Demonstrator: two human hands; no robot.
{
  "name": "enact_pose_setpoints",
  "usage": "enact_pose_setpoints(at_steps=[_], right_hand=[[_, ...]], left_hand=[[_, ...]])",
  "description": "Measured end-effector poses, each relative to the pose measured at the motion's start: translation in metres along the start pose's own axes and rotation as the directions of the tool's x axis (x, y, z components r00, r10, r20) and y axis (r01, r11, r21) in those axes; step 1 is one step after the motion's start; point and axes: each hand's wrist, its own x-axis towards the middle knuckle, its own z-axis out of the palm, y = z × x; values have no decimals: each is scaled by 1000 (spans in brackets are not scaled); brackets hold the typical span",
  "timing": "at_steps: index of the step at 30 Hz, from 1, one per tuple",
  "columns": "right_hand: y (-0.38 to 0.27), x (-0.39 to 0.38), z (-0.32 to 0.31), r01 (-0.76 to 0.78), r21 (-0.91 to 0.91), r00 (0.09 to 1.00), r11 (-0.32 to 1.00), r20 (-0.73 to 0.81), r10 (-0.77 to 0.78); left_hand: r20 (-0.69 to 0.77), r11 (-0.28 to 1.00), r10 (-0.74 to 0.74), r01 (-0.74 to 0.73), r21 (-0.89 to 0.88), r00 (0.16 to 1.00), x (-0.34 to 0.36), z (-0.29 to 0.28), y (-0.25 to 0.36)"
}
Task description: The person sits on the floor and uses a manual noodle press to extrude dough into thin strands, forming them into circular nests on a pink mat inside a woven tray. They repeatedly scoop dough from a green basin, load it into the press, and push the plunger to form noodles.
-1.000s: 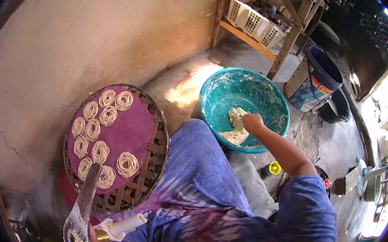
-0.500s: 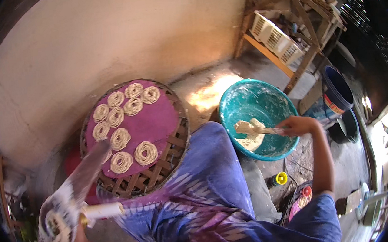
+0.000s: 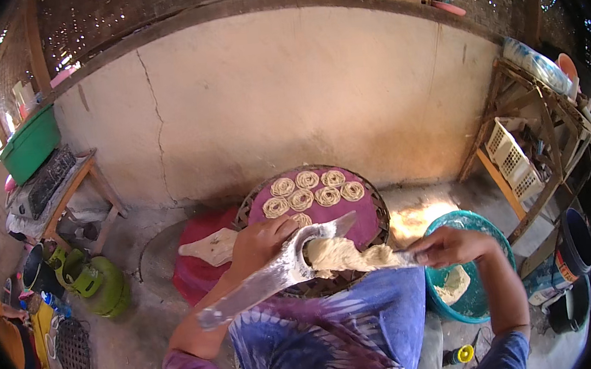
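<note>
My left hand [image 3: 262,244] is closed around a dough press [image 3: 253,302], a whitish, flour-dusted tool with a round opening and long flat handles. Soft pale dough [image 3: 345,254] lies at the mouth of the press. My right hand [image 3: 451,246] grips a spatula [image 3: 408,257], and the dough stretches from its blade into the opening. A pale wooden piece [image 3: 209,251] sticks out beside my left hand; whether I hold it too is unclear. Behind the press, several coiled dough rings [image 3: 301,199] lie on a purple sheet [image 3: 363,222] over a round woven tray [image 3: 382,208].
To the right stands a teal basin [image 3: 487,294] holding more dough [image 3: 454,284]. Farther right are dark buckets [image 3: 577,239] and a wooden rack [image 3: 549,124] with a cream basket [image 3: 513,156]. A green gas cylinder [image 3: 106,288] and a low table [image 3: 72,195] stand left. A wall [image 3: 301,98] rises ahead.
My right hand has lifted dough out of the basin on the spatula and brought it left to the press. My left hand has moved the press rightward, in front of the tray. The view has swung up.
</note>
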Motion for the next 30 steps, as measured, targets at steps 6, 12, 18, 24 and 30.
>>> enact_pose_setpoints(at_steps=[6,12,18,24,30], right_hand=[[-88,-3,41,-91,-996,655,0,-60,-753],[-93,15,76,17,-998,656,-66,60,-753],[-105,-19,46,-104,-994,634,19,-81,-769],[-113,21,65,72,-997,670,-38,77,-738],[-104,0,55,-31,-990,606,136,-127,-785]], left_hand=[[38,994,-112,112,10,993,-1,4,5],[125,942,-327,333,-38,937,-26,-3,-2],[-32,935,-311,312,170,950,-35,-12,-23],[-51,975,-206,210,77,977,-28,6,-5],[-102,907,-391,402,127,915,-42,-8,-26]])
